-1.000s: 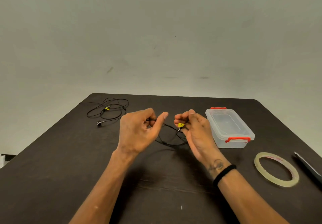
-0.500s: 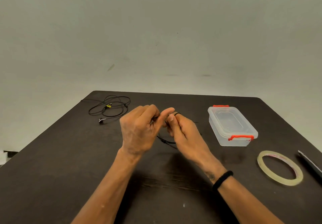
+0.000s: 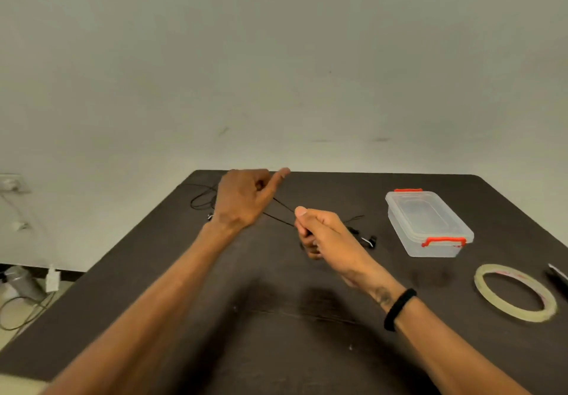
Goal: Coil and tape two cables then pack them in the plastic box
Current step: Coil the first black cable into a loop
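A thin black cable is stretched taut between my two hands above the dark table. My left hand grips one end with curled fingers, thumb sticking out. My right hand pinches the other part; the cable's loose end with small earpieces lies on the table right of it. A second black cable lies at the far left, partly hidden behind my left hand. A clear plastic box with red clasps stands shut at the right. A roll of clear tape lies flat near the right edge.
A dark flat tool lies at the right edge beside the tape. Left of the table, on the floor, are a grey object, a white plug and loose wires. A pale wall stands behind the table.
My hands were close together; now they have drawn apart, the left moving up and away, the right back toward me, pulling the cable straight. The view tilted upward.
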Demonstrator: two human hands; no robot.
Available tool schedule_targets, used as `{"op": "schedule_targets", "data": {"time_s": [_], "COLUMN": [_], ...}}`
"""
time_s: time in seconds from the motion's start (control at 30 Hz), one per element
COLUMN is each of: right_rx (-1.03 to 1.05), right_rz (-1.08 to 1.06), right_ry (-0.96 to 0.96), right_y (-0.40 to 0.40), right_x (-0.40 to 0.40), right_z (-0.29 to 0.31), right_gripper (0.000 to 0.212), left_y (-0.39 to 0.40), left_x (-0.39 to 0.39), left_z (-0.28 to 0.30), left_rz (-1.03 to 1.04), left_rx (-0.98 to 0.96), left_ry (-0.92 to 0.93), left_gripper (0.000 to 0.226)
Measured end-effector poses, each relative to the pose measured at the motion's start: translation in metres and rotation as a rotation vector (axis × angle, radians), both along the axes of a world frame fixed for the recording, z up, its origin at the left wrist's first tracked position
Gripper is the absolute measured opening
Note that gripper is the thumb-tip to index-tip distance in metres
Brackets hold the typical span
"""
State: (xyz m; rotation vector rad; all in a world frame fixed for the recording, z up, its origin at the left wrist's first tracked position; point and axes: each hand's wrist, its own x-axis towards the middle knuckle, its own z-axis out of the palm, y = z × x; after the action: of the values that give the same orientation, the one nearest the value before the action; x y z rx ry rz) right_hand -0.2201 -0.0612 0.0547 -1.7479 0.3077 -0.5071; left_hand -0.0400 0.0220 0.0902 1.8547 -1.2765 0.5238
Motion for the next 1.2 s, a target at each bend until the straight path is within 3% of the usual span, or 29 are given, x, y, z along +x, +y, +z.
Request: {"op": "schedule_targets", "data": {"time_s": [0.1,0.2,0.3,0.4,0.53,0.6,0.73,0.87,1.07,1.2], "right_rx": [0.040,0.340,0.576,0.670,0.733,0.755,0.781,0.791,0.770,0.700], "right_rz": [-0.043,-0.066,-0.002,0.034,0.023,0.013,0.001,0.012,0.042,0.109], "right_ry": [-0.084,-0.234,-0.325,-0.319,-0.319,-0.313,-0.286,-0.223,-0.105,-0.021], "right_y": [0.005,0.005,0.004,0.005,-0.004,-0.014,-0.037,-0.053,-0.056,-0.048], "right_x": [0.008,0.009,0.006,0.003,-0.003,-0.007,-0.017,-0.021,-0.024,-0.025], "right_z": [0.017,0.028,0.029,0.021,0.009,0.005,0.000,-0.005,-0.011,-0.006], "right_gripper": [0.046,0.045,0.046,0.046,0.045,0.045,0.045,0.044,0.042,0.047], "left_y": [0.038,0.062,0.069,0.059,0.019,-0.007,-0.047,-0.063,-0.064,-0.061], "left_x": [0.036,0.051,0.040,0.005,-0.047,-0.059,-0.058,-0.065,-0.049,-0.047], "left_z": [0.047,0.063,0.046,0.016,-0.015,-0.029,-0.050,-0.065,-0.076,-0.073], "left_rz": [0.069,0.140,0.270,0.173,-0.091,-0.081,0.052,-0.130,-0.245,-0.217], "left_rx": [0.009,0.079,0.266,0.357,0.168,0.141,0.113,0.199,0.097,0.056], "left_ry": [-0.108,-0.101,-0.034,0.182,0.545,0.468,0.064,-0.031,-0.225,-0.274], "left_gripper": [0.071,0.074,0.074,0.073,0.059,0.049,0.054,0.047,0.021,0.030]}}
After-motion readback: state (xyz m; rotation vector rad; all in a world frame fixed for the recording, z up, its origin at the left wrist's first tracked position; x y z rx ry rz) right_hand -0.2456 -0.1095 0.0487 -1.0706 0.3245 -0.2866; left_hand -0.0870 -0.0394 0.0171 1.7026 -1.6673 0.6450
